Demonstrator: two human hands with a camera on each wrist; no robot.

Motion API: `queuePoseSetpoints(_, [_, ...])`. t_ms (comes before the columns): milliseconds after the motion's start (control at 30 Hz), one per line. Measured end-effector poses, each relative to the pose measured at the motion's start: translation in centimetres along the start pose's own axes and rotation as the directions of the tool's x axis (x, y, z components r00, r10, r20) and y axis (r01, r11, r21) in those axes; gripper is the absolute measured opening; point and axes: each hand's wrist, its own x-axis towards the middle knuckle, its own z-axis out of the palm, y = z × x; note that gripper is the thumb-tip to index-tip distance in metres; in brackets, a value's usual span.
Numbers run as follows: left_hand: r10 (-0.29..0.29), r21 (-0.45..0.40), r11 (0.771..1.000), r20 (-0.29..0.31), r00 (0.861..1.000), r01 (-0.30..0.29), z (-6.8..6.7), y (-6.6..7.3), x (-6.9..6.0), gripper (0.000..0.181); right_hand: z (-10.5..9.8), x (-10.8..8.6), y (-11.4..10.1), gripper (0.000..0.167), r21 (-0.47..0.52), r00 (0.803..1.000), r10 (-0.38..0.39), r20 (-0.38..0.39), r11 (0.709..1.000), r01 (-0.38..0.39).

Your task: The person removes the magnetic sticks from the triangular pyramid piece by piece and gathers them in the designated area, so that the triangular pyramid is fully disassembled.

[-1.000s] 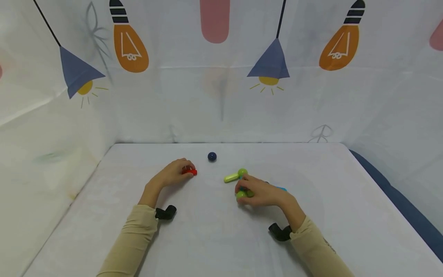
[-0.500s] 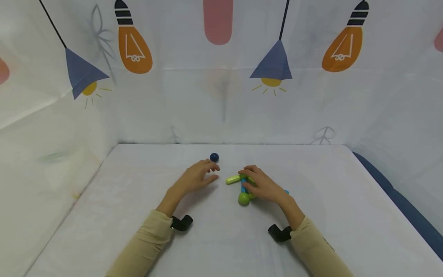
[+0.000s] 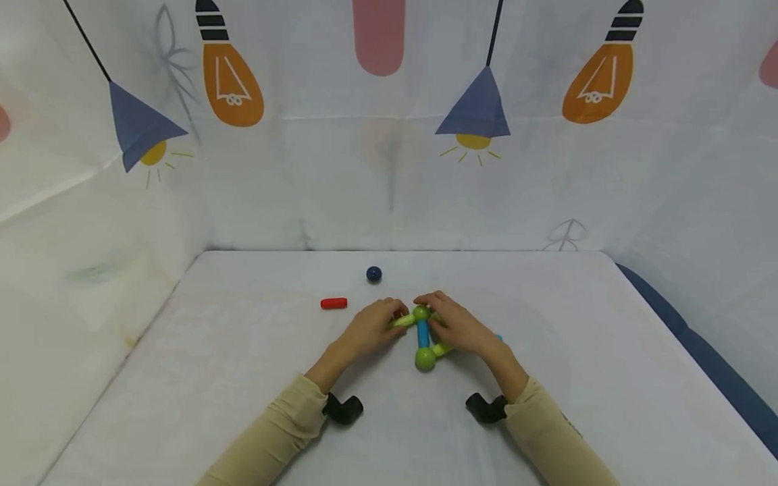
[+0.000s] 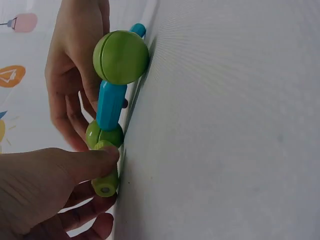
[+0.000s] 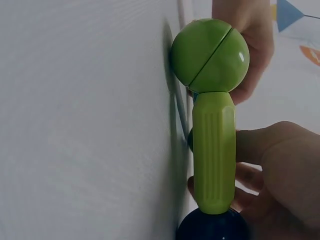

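In the head view, a frame of magnetic balls and sticks lies on the white table. Its near green ball (image 3: 425,359) and far green ball (image 3: 421,312) are joined by a blue stick (image 3: 423,334). My left hand (image 3: 371,327) pinches a yellow-green stick (image 4: 105,184) between thumb and fingers, its inner end against the far ball. My right hand (image 3: 458,324) curls its fingers round the frame at the far ball, covering part of it. In the right wrist view, another yellow-green stick (image 5: 214,152) links the near ball to a dark blue ball (image 5: 212,227).
A loose red stick (image 3: 333,303) lies left of the hands. A navy ball (image 3: 373,274) sits near the table's back edge. Black wrist cameras (image 3: 343,410) stick out inward from both sleeves. Printed white cloth hangs behind the table.
My left hand has let go of the red stick, moved right and taken hold of the yellow-green stick. The right hand has shifted from the near ball to the far ball.
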Motion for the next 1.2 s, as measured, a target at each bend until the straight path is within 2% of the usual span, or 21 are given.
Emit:
queuePoseSetpoints(200, [0.052, 0.069, 0.996, 0.003, 0.999, -0.052, -0.9, -0.6, -0.2, 0.023, -0.1, 0.1, -0.3, 0.034, -0.01, 0.999, -0.023, 0.035, 1.0, 0.023])
queuePoseSetpoints(467, [0.085, 0.067, 0.994, 0.036, 0.996, -0.087, -2.1, -1.0, -0.4, 0.02, -0.2, 0.1, -0.7, 0.033, 0.001, 0.997, -0.022, 0.075, 1.0, 0.022])
queuePoseSetpoints(567, [0.078, 0.065, 0.995, 0.054, 0.996, -0.081, -2.5, -1.2, -0.5, 0.021, -0.2, 0.1, -0.6, 0.034, -0.002, 0.997, -0.012, 0.078, 1.0, 0.012])
queuePoseSetpoints(733, [0.014, 0.078, 0.997, 0.014, 1.0, -0.015, -3.8, -2.5, -0.8, 0.02, -0.2, 0.0, -0.4, 0.035, -0.014, 0.998, 0.031, 0.06, 0.999, -0.03])
queuePoseSetpoints(800, [0.005, 0.077, 0.997, -0.016, 1.0, -0.004, -4.7, -3.3, -1.0, 0.019, -0.3, 0.0, -0.4, 0.036, -0.024, 0.997, 0.046, 0.059, 0.999, -0.045])
queuePoseSetpoints(900, [-0.001, 0.067, 0.998, -0.028, 1.0, 0.003, -6.2, -4.8, -1.5, 0.019, -0.3, -0.1, -0.3, 0.036, -0.052, 0.996, 0.068, 0.058, 0.997, -0.065])
queuePoseSetpoints(967, [-0.021, 0.055, 0.998, -0.019, 1.0, 0.022, -7.2, -5.7, -2.0, 0.019, -0.4, -0.2, -0.2, 0.036, -0.066, 0.993, 0.101, 0.057, 0.993, -0.097])
queuePoseSetpoints(1067, [-0.093, 0.053, 0.994, 0.026, 0.995, 0.092, -8.3, -6.9, -2.8, 0.015, -0.4, -0.2, -0.2, 0.033, -0.089, 0.985, 0.162, 0.055, 0.984, -0.157])
queuePoseSetpoints(1200, [-0.185, 0.082, 0.981, 0.099, 0.978, 0.177, -8.9, -7.8, -3.4, 0.012, -0.5, -0.3, -0.2, 0.027, -0.108, 0.971, 0.231, 0.061, 0.969, -0.224])
